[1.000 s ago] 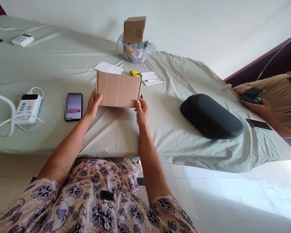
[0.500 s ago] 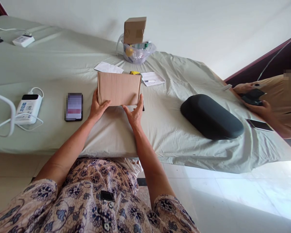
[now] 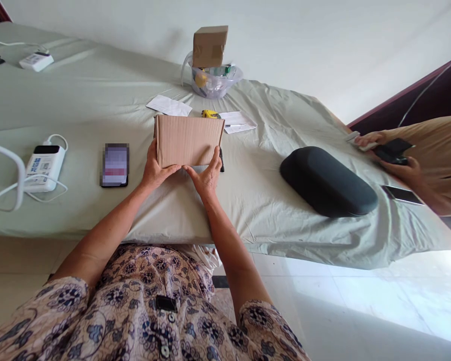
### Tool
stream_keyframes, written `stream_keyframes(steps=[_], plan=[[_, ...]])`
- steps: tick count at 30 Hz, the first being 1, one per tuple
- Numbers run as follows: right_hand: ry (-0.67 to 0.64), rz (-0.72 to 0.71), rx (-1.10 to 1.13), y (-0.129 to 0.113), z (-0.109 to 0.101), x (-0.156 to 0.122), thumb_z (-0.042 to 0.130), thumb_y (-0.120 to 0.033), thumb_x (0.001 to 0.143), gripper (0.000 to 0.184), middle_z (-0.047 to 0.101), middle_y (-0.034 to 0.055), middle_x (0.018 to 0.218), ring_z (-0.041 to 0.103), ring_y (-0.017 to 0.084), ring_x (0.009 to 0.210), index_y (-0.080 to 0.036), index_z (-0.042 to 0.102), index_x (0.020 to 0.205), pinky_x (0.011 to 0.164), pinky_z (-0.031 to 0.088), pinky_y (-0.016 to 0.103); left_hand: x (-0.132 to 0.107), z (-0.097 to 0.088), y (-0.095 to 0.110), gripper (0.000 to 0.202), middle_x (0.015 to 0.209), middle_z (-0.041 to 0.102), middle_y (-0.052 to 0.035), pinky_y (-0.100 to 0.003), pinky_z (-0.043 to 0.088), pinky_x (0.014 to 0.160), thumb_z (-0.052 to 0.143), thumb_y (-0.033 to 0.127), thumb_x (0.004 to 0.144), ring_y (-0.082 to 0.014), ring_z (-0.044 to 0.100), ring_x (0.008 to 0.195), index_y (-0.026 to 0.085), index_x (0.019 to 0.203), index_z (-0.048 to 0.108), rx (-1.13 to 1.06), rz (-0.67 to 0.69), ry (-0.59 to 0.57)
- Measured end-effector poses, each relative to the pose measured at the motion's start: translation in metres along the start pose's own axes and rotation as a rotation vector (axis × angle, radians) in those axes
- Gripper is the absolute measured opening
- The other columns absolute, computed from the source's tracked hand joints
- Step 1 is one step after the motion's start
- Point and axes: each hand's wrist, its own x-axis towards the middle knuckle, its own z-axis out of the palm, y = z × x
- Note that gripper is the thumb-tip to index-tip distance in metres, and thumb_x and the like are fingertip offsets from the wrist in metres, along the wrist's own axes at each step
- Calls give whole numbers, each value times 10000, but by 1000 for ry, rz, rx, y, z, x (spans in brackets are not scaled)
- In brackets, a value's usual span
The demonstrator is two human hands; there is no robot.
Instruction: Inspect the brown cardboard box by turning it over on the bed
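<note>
I hold a flat brown cardboard box upright on its edge just above the pale green sheet. My left hand grips its lower left corner, thumb across the front face. My right hand cups the bottom edge from below, fingers rising along the right side. Both hands are closed on the box. A dark pen-like object lies just behind the box's right edge.
A phone and a white power bank with cable lie to the left. A dark oval case sits to the right. Papers, a yellow tape measure and a clear bowl topped by a small box stand behind. Another person's hand holds a phone at right.
My hands slid from the box's sides to under its bottom edge. The box shifted slightly right and tilted. The other person's hands moved a little.
</note>
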Motion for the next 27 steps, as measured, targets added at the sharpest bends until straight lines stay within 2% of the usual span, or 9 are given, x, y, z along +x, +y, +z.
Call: stream_keyframes(steps=[5,8,12,15,17,19,22,25,27], plan=[[-40,33,124,13,0,6,736,-637,757,1102,325,187,1627,421,361,1439,-267,152,1615,1063,483,569,4,-5,0,1031,1510,493,-146,-497,397,1193,869,560,631,-336,476,1415,246,1478,372,-6,-26,-11],[-54,89,245,24,2,10,698,-584,803,975,429,162,1576,544,312,1323,-297,217,1601,940,564,492,6,-9,1,1005,1495,524,-134,-488,427,1176,868,526,639,-329,502,1398,254,1477,384,-16,-59,-13],[-25,142,437,35,4,15,620,-550,864,735,647,115,1323,648,235,1153,-302,375,1511,959,546,459,8,-13,-1,936,1417,600,-116,-493,475,1132,877,430,622,-328,565,1336,263,1437,446,-10,-140,-20],[15,179,485,36,0,19,596,-558,872,551,703,87,1173,667,221,1076,-266,532,1335,981,516,451,10,-15,-3,866,1337,656,-96,-508,512,1076,870,335,601,-330,620,1253,256,1382,503,37,-189,-23],[34,194,465,34,-6,21,568,-586,881,460,712,58,1008,668,207,967,-238,599,1180,926,523,418,11,-16,-6,817,1263,691,-89,-517,538,1026,857,290,601,-332,654,1181,241,1349,532,89,-232,-21],[58,207,430,29,-12,22,527,-639,890,442,666,18,842,637,183,836,-226,619,1017,842,526,374,12,-16,-9,769,1179,718,-93,-518,559,978,843,247,604,-334,681,1107,212,1318,559,150,-282,-13],[72,228,382,23,-18,22,453,-737,885,524,609,-6,763,597,169,775,-230,576,841,778,515,342,13,-15,-16,712,1100,735,-87,-502,579,944,799,155,618,-317,701,1038,190,1295,579,196,-297,15],[31,244,367,23,-21,21,383,-806,868,596,619,7,798,620,186,799,-236,555,839,766,517,353,13,-14,-25,633,1085,741,-72,-487,581,971,742,98,652,-294,707,1033,199,1261,602,189,-240,58],[-13,248,374,27,-20,20,351,-824,864,626,639,22,856,645,202,839,-238,568,903,776,528,366,13,-13,-31,614,1153,729,-83,-486,558,1034,721,89,674,-294,691,1113,200,1265,601,191,-184,87]])
